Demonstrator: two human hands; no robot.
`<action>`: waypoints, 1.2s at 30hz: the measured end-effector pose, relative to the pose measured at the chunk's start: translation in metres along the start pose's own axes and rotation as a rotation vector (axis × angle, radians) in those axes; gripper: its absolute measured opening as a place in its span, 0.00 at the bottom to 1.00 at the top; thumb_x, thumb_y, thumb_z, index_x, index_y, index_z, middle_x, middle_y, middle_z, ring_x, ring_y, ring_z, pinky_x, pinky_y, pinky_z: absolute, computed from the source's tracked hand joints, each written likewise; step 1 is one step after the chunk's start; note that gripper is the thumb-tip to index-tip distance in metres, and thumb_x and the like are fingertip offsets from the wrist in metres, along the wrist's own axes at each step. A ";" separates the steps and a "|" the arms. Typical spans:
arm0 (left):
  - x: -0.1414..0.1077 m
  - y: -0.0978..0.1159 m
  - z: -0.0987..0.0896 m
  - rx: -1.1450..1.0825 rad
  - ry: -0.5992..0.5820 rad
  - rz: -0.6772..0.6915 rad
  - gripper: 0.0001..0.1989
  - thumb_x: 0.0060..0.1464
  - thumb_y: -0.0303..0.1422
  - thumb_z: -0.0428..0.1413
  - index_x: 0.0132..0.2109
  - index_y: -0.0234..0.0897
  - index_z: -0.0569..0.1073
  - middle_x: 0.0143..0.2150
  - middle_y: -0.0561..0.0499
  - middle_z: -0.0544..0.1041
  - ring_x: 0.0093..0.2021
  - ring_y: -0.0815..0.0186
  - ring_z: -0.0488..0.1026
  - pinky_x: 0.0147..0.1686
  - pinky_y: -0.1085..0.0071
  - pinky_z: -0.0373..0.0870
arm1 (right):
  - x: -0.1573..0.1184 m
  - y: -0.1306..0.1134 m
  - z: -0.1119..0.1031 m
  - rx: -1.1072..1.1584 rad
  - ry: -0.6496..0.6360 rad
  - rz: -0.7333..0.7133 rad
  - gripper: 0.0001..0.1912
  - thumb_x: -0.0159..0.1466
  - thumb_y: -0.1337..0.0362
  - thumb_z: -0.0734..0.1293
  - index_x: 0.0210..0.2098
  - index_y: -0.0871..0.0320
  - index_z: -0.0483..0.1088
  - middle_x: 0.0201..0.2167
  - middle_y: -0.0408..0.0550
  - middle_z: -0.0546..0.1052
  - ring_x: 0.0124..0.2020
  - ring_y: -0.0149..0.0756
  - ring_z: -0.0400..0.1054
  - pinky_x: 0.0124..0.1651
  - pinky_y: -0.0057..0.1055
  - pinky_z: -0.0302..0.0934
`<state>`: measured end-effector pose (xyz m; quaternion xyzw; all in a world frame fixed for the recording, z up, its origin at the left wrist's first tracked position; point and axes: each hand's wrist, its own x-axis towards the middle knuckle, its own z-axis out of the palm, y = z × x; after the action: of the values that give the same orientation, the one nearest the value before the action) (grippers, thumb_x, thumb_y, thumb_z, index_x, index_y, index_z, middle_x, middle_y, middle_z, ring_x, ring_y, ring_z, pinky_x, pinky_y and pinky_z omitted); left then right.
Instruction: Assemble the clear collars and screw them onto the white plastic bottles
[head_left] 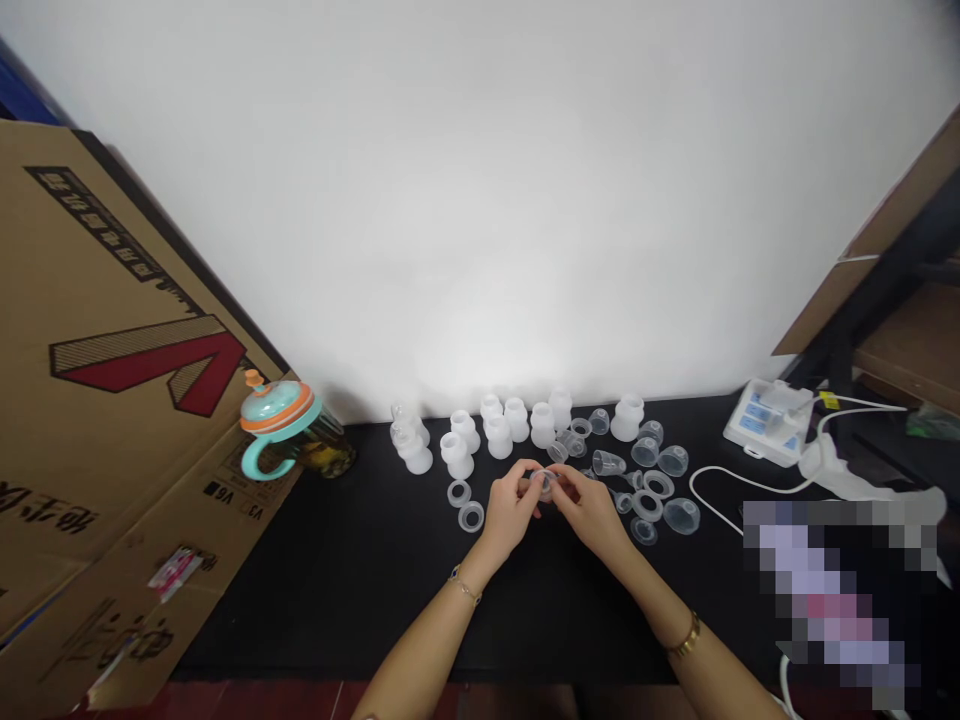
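Note:
My left hand (513, 500) and my right hand (583, 498) meet over the black table, fingers closed on one small translucent round piece (546, 484). It looks like a bottle collar ring with a nipple in it, but fingertips cover much of it. To the left lie two loose collar rings (471, 516). Beyond my hands stand several small white baby bottles (498, 437). Close to my right hand are a clear tapered cup (608, 463), several more rings (647, 506), silicone nipples (623, 502) and clear dome caps (673, 461).
A teal-and-orange lidded jug (289, 430) holding dark liquid stands at the left, beside a large cardboard box (112, 400). A white wall (480, 200) rises behind the table. On the right are a white plastic case (769, 422), a white cable (720, 468) and a pixelated patch.

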<state>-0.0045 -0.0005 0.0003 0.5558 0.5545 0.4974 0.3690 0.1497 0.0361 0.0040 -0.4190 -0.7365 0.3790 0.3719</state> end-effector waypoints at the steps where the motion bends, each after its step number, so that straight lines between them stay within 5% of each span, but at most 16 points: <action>1: 0.000 0.000 0.000 0.001 -0.001 0.003 0.16 0.64 0.47 0.52 0.44 0.38 0.74 0.26 0.54 0.77 0.20 0.70 0.71 0.22 0.76 0.65 | 0.000 0.000 0.000 -0.004 -0.002 0.001 0.15 0.67 0.54 0.62 0.43 0.55 0.75 0.30 0.47 0.82 0.28 0.39 0.76 0.31 0.31 0.66; 36: 0.000 0.000 -0.001 0.024 -0.019 0.011 0.14 0.65 0.44 0.52 0.44 0.38 0.73 0.25 0.55 0.76 0.20 0.71 0.71 0.22 0.77 0.63 | 0.000 0.004 0.000 -0.060 -0.013 0.009 0.15 0.66 0.55 0.62 0.44 0.56 0.75 0.30 0.47 0.83 0.27 0.39 0.75 0.30 0.30 0.64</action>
<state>-0.0056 -0.0011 0.0006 0.5681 0.5538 0.4873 0.3649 0.1507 0.0376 0.0007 -0.4310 -0.7479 0.3611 0.3529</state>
